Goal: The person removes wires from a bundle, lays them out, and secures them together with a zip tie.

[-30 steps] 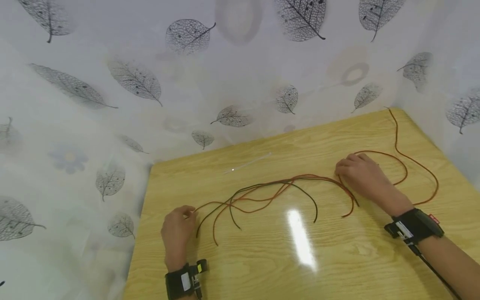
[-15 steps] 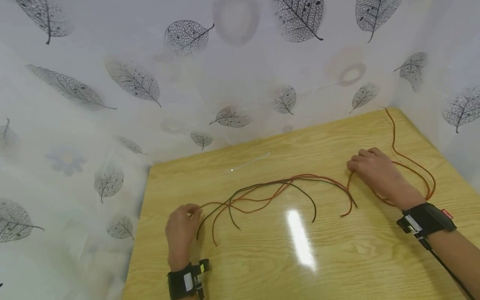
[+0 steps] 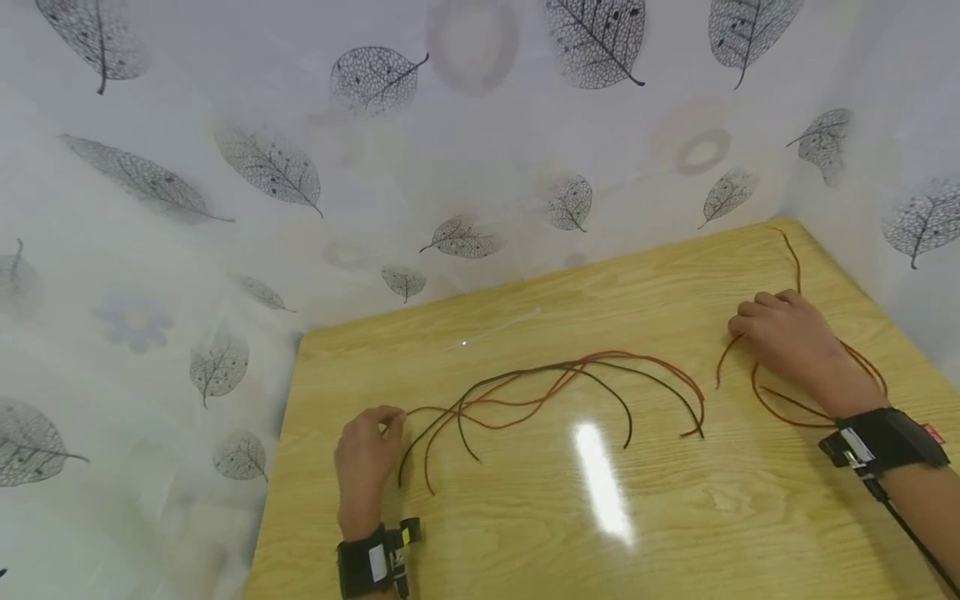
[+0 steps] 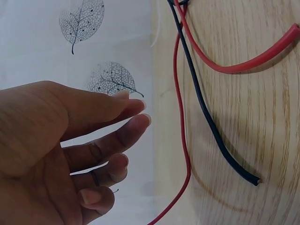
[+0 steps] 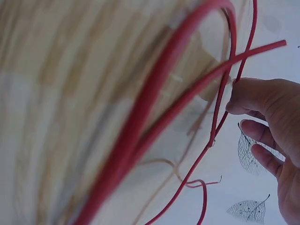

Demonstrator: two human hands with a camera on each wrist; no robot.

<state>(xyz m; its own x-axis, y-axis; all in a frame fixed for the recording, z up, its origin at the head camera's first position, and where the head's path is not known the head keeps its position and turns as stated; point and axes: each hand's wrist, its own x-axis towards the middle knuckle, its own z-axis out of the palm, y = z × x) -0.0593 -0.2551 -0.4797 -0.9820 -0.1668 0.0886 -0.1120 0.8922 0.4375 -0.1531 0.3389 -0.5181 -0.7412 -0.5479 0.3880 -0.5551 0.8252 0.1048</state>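
My right hand [image 3: 783, 346] pinches a red wire [image 3: 721, 365] at the table's right side, and a short end hangs from the fingertips. In the right wrist view the thumb presses on that wire, with more red wire [image 5: 157, 89] looping close to the camera. My left hand [image 3: 369, 467] lies at the left, its fingers loosely bent, beside the tip of a thin red wire [image 3: 424, 409]. The left wrist view shows nothing between its thumb and fingers, with a black wire [image 4: 204, 105] lying to the right. Red and black wires [image 3: 540, 371] cross in a loose bunch between the hands.
The wood-grain table [image 3: 510, 517] meets a leaf-patterned sheet [image 3: 480, 150] at the back and sides. A thin clear strip [image 3: 502, 323] lies near the back edge. A wire's far end [image 3: 789, 246] reaches the back right corner. Each wrist wears a black strap [image 3: 885, 446].
My right hand has moved right, drawing the red wire away from the bunch, and its end has come free of the other wires. My left hand has shifted slightly right.
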